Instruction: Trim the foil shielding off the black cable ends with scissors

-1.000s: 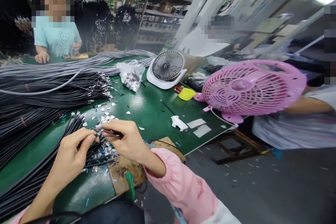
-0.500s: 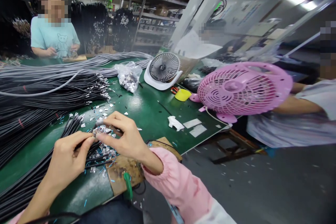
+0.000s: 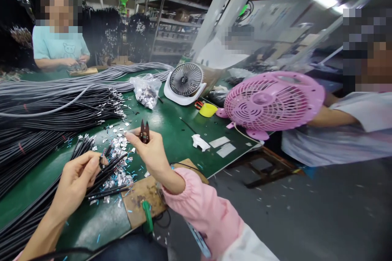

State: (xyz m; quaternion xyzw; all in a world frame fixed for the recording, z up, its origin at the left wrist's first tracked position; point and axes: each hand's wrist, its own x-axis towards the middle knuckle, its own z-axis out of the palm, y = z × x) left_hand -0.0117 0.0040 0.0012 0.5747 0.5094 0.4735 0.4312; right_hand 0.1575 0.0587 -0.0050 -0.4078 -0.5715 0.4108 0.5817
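My left hand [image 3: 75,181] is closed, with thumb and fingers pinched on the end of a black cable [image 3: 102,160]. My right hand [image 3: 156,157] is a little to its right, raised over the table with the fingers curled round small cutting nippers [image 3: 144,132]. Their dark jaws point upward, slightly parted. The right thumb and fingertip nearly meet; whether a scrap sits between them is too small to tell. Below and between the hands lie silver foil scraps [image 3: 121,175], thin blue bits and several black cable ends [image 3: 114,166].
Black cables [image 3: 61,118] and grey cables [image 3: 122,69] fill the table's left. Behind are a plastic bag of parts [image 3: 146,91], a white fan [image 3: 185,81], yellow tape [image 3: 207,109] and a pink fan [image 3: 269,102]. A wooden board [image 3: 141,200] is at the near edge. Co-workers sit opposite and right.
My right hand has moved away from my left hand, up and to the right, and the nippers now show. The cable end in my left hand has come into sight.
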